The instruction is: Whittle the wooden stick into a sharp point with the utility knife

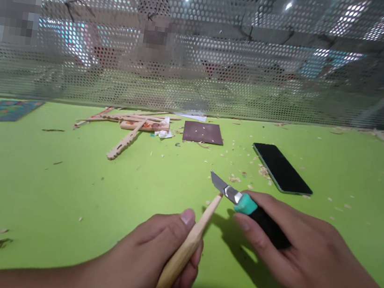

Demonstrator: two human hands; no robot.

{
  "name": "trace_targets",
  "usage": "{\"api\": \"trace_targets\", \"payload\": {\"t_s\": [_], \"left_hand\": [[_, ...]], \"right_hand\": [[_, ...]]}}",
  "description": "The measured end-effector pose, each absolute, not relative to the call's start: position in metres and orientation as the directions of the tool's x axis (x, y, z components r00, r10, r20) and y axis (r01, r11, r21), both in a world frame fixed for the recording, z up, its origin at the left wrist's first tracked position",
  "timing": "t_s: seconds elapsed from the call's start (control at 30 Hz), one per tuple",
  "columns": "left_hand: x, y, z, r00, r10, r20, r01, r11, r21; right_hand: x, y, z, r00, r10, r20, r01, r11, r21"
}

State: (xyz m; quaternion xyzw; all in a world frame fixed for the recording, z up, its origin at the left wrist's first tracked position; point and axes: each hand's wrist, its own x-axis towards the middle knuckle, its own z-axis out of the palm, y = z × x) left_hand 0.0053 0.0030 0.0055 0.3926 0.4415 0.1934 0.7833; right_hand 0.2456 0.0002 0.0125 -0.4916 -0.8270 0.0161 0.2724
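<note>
My left hand is closed around a pale wooden stick that points up and to the right, thumb lying along it. My right hand grips a craft knife with a teal collar and black handle. The knife's blade rests against the pointed tip of the stick, just above the green table.
A black phone lies face up beyond my right hand. A brown sandpaper sheet and a pile of carved wooden sticks lie farther back. Wood shavings are scattered around. A perforated metal screen closes the table's far edge.
</note>
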Motion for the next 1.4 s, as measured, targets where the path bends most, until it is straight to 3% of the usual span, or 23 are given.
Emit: {"api": "trace_targets", "payload": {"t_s": [0.53, 0.83, 1.1, 1.27, 1.4], "left_hand": [[0.0056, 0.0059, 0.0086, 0.552, 0.631, -0.545, 0.077, 0.612, 0.787], [-0.0001, 0.0041, 0.0002, 0.652, 0.639, -0.409, 0.021, 0.524, 0.851], [0.0002, 0.005, 0.001, 0.634, 0.614, -0.469, 0.107, 0.531, 0.84], [0.0015, 0.0046, 0.0042, 0.657, 0.652, -0.378, -0.001, 0.502, 0.865], [-0.0003, 0.003, 0.0042, 0.659, 0.665, -0.351, -0.011, 0.475, 0.88]], "right_hand": [[0.2465, -0.0011, 0.0091, -0.4, 0.807, 0.434, 0.79, 0.544, -0.283], [0.2459, -0.0004, 0.0123, -0.384, 0.818, 0.429, 0.788, 0.532, -0.31], [0.2468, -0.0022, 0.0123, -0.437, 0.805, 0.401, 0.765, 0.568, -0.305], [0.2474, -0.0029, 0.0115, -0.536, 0.785, 0.31, 0.711, 0.618, -0.335], [0.2439, -0.005, 0.0124, -0.591, 0.801, 0.095, 0.693, 0.564, -0.449]]}}
